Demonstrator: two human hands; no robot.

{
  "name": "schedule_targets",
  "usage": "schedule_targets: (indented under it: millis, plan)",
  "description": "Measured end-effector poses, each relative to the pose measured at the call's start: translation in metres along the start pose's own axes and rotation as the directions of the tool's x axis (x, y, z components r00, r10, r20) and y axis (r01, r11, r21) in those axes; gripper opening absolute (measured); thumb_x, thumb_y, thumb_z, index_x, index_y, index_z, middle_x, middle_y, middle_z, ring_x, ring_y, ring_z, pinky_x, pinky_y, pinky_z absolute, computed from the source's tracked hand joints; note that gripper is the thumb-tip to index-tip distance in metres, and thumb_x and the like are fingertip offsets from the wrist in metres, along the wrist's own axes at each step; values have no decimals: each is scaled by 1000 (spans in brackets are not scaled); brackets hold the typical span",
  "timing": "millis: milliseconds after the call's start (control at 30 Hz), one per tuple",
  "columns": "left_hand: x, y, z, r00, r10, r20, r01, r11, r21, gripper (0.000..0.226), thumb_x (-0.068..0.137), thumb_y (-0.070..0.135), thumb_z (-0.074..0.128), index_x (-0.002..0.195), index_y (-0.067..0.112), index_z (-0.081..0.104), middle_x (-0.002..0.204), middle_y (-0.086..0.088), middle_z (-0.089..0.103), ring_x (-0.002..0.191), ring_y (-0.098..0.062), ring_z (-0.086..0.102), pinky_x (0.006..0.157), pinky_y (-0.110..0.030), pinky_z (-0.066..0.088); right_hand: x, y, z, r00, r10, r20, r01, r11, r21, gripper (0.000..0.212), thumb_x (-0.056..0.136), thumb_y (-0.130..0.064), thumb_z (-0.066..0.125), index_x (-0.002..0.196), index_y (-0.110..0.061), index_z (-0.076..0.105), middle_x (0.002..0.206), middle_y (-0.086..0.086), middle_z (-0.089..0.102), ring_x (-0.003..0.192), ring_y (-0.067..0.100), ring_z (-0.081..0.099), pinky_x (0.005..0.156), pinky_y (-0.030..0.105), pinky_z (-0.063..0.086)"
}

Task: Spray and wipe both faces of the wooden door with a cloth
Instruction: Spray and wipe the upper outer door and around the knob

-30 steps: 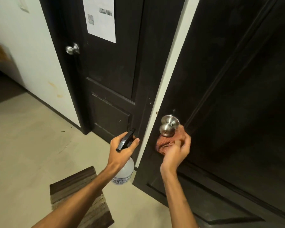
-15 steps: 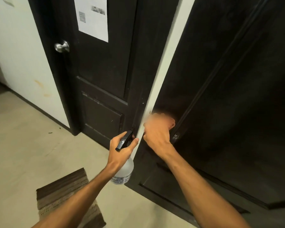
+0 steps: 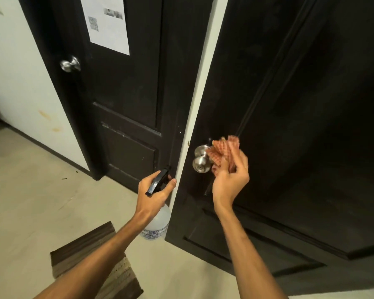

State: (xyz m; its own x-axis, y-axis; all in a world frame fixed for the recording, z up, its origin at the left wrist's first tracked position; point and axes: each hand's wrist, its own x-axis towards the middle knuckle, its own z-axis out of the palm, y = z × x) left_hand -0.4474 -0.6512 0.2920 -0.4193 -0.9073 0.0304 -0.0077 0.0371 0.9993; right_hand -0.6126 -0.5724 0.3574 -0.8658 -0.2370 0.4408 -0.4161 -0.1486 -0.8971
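A dark wooden door [image 3: 289, 117] stands open on the right, its pale edge [image 3: 201, 100] facing me, with a silver knob [image 3: 200, 162] at hand height. My right hand [image 3: 230, 180] holds a crumpled orange checked cloth [image 3: 224, 152] just right of the knob, against the door face. My left hand [image 3: 154, 193] grips a clear spray bottle [image 3: 157, 225] by its black trigger head [image 3: 158, 180], left of the door's edge, nozzle pointing up toward the door.
A second dark door [image 3: 125, 100] stands shut behind, with a silver knob [image 3: 70, 64] and a white paper sheet [image 3: 107, 22] taped on it. A white wall [image 3: 20, 78] runs left. A striped brown mat [image 3: 91, 253] lies on the beige floor [image 3: 30, 201].
My right hand swept left across the knob area, covering it, then came back to the right of the knob with the cloth raised. The left hand and bottle stayed nearly still.
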Motion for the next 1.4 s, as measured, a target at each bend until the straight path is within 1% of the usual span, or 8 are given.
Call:
schedule_targets:
  millis: [167,333,533,767,900,1033,1233,1400]
  plan:
    - [-14,-2,4,1000,30,-6,-30,999,10,9,93,21,79,88,19,71,67,6,66,57,-10,61,50,-22,49,-34,16,26,984,45,170,-13,983,-183,50,86,12,62,126,-18,72,127,-11,61,120,4,56,102,20,48]
    - [-5,1,4,1000,13,-10,-13,1000,-5,8,92,26,80,93,21,73,81,-6,74,63,-15,66,51,-23,51,-8,14,29,897,440,37,-440,883,165,34,93,2,64,120,-18,74,123,-5,59,109,6,64,83,20,56]
    - [-8,-9,-3,999,8,-51,-7,1000,24,9,92,23,80,92,19,72,78,-9,71,56,-13,61,48,-23,49,-28,11,31,964,111,243,-37,956,-290,38,91,1,62,123,-18,72,125,-4,50,116,13,53,101,29,50]
    - [-14,-16,-4,1000,8,-12,-7,999,50,11,91,26,81,95,19,73,84,-5,76,59,-13,64,57,-23,50,-20,13,28,899,69,432,250,729,-637,51,86,-31,78,134,-28,59,147,5,33,130,28,39,99,43,49]
    - [-15,-18,-16,996,-63,-63,64,998,15,42,82,49,85,108,19,71,102,-13,73,76,-25,65,50,-25,52,-15,13,31,924,18,381,266,684,-679,47,80,-24,80,123,-28,62,140,6,36,122,30,42,86,47,58]
    - [-20,-12,-28,999,37,-7,-36,999,39,7,93,26,78,93,22,72,84,-8,75,62,-17,64,52,-23,50,-17,15,32,945,25,327,211,719,-662,48,77,-25,82,122,-26,65,137,4,38,117,27,43,81,38,54]
    - [15,-11,-59,992,12,124,-15,1000,21,11,91,22,81,95,14,74,76,2,71,57,-8,62,56,-18,49,-35,2,40,983,-39,178,144,762,-632,48,70,-19,84,116,-20,70,129,5,47,111,24,47,82,26,38]
    - [10,-4,-74,974,38,225,-49,998,42,11,93,16,79,86,14,72,65,2,63,50,-10,57,46,-19,44,-85,0,28,983,-29,181,135,781,-610,49,72,-23,85,118,-21,68,126,0,48,112,16,47,87,24,45]
